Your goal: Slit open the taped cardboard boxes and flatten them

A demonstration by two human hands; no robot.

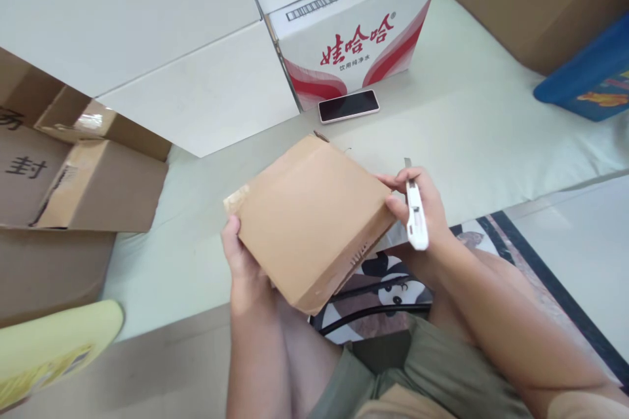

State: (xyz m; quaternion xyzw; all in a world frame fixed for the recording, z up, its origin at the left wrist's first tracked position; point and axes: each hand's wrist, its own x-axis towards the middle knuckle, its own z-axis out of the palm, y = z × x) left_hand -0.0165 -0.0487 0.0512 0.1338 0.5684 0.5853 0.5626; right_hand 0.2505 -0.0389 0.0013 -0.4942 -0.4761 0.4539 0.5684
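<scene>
1. the flat cardboard box (307, 222) is held up in front of the person, above the lap and clear of the pale surface (481, 137) beyond. it is turned like a diamond, with one corner pointing away and its thick side edge facing down towards the right.
2. the left hand (240, 255) is at the box's lower left edge. its grip is closed on that edge, thumb on top and the fingers hidden underneath.
3. the right hand (422, 206) is at the box's right corner. its grip is wrapped around a white utility knife (415, 216), and the fingertips also touch the box's edge.
4. the knife lies just to the right of the box, touching or almost touching that corner. its long axis points away from the person, with a short length of blade showing at the far end. the right hand is the nearer one to that edge.
5. counted: one box in hand, one knife, two hands.
6. also there: one phone (348, 106) lying face up, one white carton with red print (354, 33) just behind it, at least two brown cartons (98, 183) to the left, one blue box (584, 78) to the right, and one panda-print mat (378, 268) under the box.
</scene>
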